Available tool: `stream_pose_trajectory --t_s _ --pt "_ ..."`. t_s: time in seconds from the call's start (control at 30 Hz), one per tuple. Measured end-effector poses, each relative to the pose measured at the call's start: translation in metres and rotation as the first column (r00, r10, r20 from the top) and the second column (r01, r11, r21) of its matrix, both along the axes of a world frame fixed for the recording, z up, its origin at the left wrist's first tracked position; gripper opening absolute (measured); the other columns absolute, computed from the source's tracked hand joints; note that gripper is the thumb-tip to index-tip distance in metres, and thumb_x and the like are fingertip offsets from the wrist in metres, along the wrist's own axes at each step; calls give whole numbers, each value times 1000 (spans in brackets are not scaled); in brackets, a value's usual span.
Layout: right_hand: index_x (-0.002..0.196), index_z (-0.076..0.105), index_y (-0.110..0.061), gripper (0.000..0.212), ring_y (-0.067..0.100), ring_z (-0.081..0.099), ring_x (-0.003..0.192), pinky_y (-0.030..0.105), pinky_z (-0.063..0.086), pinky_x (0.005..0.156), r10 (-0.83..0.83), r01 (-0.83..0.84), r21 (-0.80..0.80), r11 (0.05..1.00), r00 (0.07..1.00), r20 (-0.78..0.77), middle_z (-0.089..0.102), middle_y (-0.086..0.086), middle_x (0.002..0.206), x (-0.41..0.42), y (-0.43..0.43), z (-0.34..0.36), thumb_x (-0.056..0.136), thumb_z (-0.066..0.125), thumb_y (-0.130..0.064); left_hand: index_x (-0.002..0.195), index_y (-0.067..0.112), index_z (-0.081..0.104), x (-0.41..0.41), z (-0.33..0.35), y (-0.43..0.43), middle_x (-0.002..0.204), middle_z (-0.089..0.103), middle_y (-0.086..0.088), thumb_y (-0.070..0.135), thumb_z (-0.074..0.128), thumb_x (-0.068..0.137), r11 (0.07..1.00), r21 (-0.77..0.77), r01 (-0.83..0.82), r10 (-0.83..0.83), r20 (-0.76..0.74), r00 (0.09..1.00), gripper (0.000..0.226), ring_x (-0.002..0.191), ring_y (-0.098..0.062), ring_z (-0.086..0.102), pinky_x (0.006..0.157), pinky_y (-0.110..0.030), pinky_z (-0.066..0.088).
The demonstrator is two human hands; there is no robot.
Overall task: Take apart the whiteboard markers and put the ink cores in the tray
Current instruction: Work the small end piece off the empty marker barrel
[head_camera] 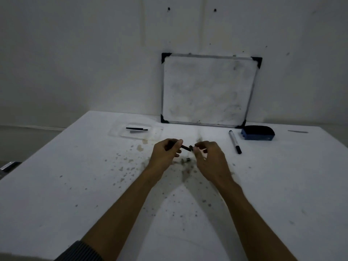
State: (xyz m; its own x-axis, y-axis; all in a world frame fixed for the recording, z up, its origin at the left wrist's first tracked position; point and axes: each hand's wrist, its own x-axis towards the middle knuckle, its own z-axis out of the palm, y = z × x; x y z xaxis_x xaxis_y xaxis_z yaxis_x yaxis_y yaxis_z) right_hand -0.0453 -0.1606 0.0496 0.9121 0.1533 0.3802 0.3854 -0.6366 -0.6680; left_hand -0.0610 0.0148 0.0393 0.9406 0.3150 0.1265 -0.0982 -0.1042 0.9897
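Observation:
My left hand [166, 150] grips a dark marker part [185, 147] that sticks out to the right from its fingers. My right hand [208, 156] pinches a small dark piece [191, 147] at that part's free end. Whether the two pieces touch I cannot tell. Both hands hover just above the white table [75, 185]. A small dark bit [187, 159] lies on the table below them. A clear plastic tray [120, 133] sits at the back left with a black ink core [136, 128] in it. One whole marker [235, 141] lies to the right of my hands.
A small whiteboard [207, 91] leans against the wall at the back. A blue eraser [257, 133] lies at its right foot. Dark ink spots cover the middle of the table. The table's left edge runs diagonally from the back down to the left.

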Motion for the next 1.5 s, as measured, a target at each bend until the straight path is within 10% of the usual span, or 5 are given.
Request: stream_pose_trajectory --t_s 0.33,0.5,0.63,0.77,1.5 --pt "128 66 -18 41 23 67 96 34 56 80 -116 79 -201 976 978 -176 66 8 115 12 -26 -19 93 69 -38 95 28 75 -4 -17 -4 73 78 10 37 76 95 999 54 5 -10 91 996 10 66 -1 72 62 -13 55" --pt "122 68 -17 31 7 56 70 19 42 60 23 96 234 967 888 -460 64 1 91 29 -17 -5 100 59 -37 97 30 77 -1 -17 -2 80 81 8 40 76 94 998 -59 -7 12 76 997 11 73 -7 77 65 -15 58" --pt "117 70 1 31 13 51 66 24 41 60 586 352 832 428 593 -552 56 6 82 33 -10 6 104 56 -24 93 28 83 0 -17 1 88 83 -1 36 80 91 971 -237 20 2 91 996 9 85 -17 81 77 -23 62" --pt "113 76 -8 26 14 57 73 24 50 68 666 423 864 275 564 -488 66 4 92 33 -6 -1 97 67 -26 89 27 85 2 -16 1 88 83 -4 32 82 88 940 -339 31 2 97 995 6 88 -20 81 80 -23 62" --pt "109 78 -4 30 17 77 93 24 60 78 472 275 875 399 757 -453 79 9 105 23 1 -17 92 74 -29 116 17 79 0 -21 -7 105 84 -1 11 84 86 966 -259 31 18 185 983 31 103 -18 79 89 -28 62"
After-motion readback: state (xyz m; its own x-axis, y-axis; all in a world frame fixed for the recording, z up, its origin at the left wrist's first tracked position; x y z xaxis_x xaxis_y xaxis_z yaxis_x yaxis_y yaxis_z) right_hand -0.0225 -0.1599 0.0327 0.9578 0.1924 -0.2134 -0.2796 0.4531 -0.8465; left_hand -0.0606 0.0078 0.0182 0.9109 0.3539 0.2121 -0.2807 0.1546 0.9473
